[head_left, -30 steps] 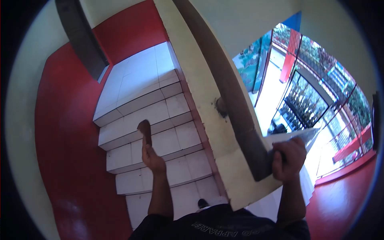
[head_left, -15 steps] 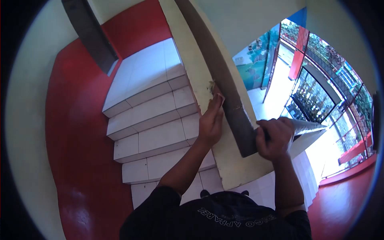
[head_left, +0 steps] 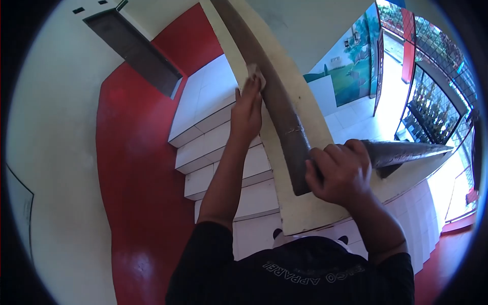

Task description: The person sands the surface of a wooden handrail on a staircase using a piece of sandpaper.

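Note:
A dark brown handrail (head_left: pixel 272 84) runs along the top of a cream-coloured half wall (head_left: pixel 287 66) beside the stairs. My left hand (head_left: pixel 247 114) reaches up along its near side, fingers extended and pressing a small, thin tan sheet (head_left: pixel 257 77) against the rail's edge; whether this is sandpaper or cloth I cannot tell. Around the lower corner, where a second length of rail (head_left: pixel 406 152) branches off to the right, my right hand (head_left: pixel 340 170) is wrapped with its fingers curled over the top.
White tiled steps (head_left: pixel 223 129) climb on the left, next to a red-painted wall section (head_left: pixel 140 168). A dark door (head_left: pixel 134 51) stands at the upper left. To the right are a painted mural (head_left: pixel 353 66), a metal grille (head_left: pixel 439 51) and plants (head_left: pixel 432 112) outside.
My left hand has slid farther up the rail with the tan sheet. My right hand keeps its grip at the corner, while the whole view has shifted a little.

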`<move>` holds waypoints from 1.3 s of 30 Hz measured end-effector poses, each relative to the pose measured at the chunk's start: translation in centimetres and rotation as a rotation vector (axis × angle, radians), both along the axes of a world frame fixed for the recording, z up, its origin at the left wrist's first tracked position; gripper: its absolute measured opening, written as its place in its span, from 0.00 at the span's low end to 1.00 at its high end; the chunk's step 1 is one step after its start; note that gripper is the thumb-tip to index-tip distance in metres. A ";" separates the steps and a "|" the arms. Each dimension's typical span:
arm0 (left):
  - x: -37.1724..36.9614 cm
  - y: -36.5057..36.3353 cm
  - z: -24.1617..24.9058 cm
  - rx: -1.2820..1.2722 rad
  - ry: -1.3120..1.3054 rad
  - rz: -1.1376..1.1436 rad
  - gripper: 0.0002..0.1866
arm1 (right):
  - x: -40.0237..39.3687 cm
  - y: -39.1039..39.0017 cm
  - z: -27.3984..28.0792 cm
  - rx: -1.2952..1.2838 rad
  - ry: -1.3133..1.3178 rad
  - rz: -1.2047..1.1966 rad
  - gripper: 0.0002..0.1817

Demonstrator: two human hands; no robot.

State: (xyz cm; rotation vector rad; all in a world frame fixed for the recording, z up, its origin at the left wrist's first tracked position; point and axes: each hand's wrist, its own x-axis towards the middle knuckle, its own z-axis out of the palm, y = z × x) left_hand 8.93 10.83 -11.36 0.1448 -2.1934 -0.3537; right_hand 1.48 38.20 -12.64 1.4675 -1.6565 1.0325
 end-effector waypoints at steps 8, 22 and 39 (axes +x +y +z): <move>-1.8 -1.7 5.8 -0.561 -0.222 -0.068 0.13 | 0.7 0.0 -0.2 -0.072 -0.047 -0.144 0.06; -0.1 -2.1 6.1 -0.779 -0.357 -0.354 0.20 | 1.9 -0.5 -0.7 -0.056 -0.247 -0.268 0.04; -0.1 -1.5 -6.6 0.070 0.082 -0.355 0.26 | 2.0 -0.6 -1.2 -0.061 -0.245 -0.217 0.06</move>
